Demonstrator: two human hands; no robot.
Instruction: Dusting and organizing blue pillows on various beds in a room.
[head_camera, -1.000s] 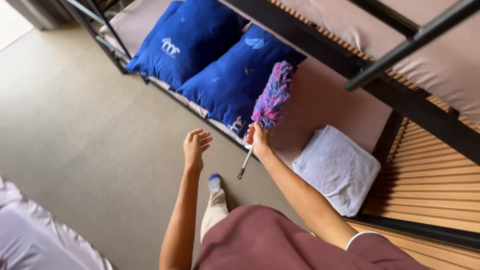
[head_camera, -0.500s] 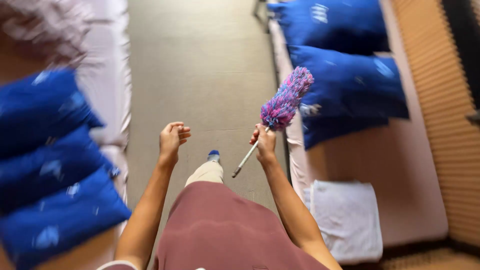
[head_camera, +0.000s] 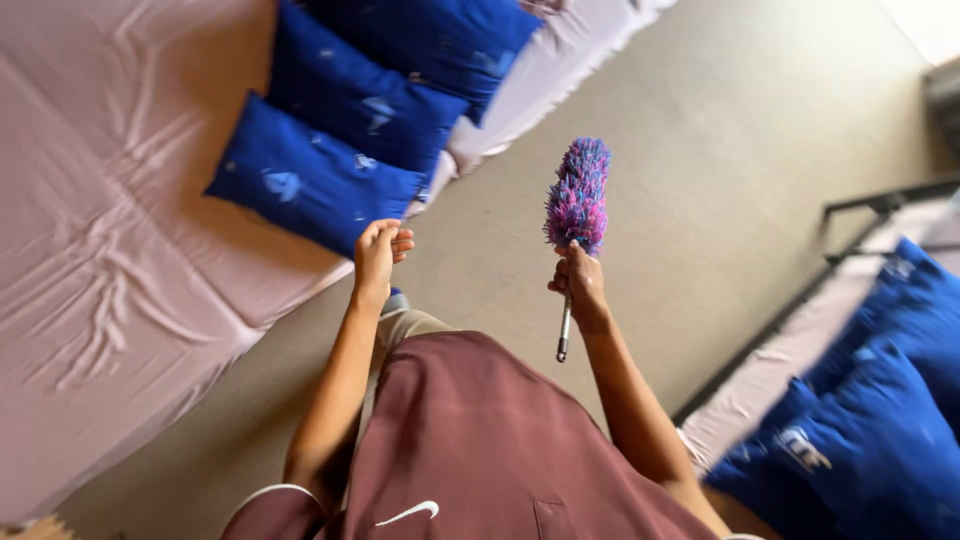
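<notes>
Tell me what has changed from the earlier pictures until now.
The person turned from the right-hand bed toward the bed on the left, whose blue pillows now lie ahead. The right hand keeps gripping the duster, now upright. The left hand stays empty, loosely curled.

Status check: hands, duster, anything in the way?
Right hand gripping duster upright over floor. Left hand empty, loosely curled. Blue pillows on bed at left; nothing blocking.

A bed (head_camera: 110, 300) with a pale pink sheet carries 3 blue pillows (head_camera: 310, 180) in a row along its edge, beside the grey floor (head_camera: 720, 180).
</notes>
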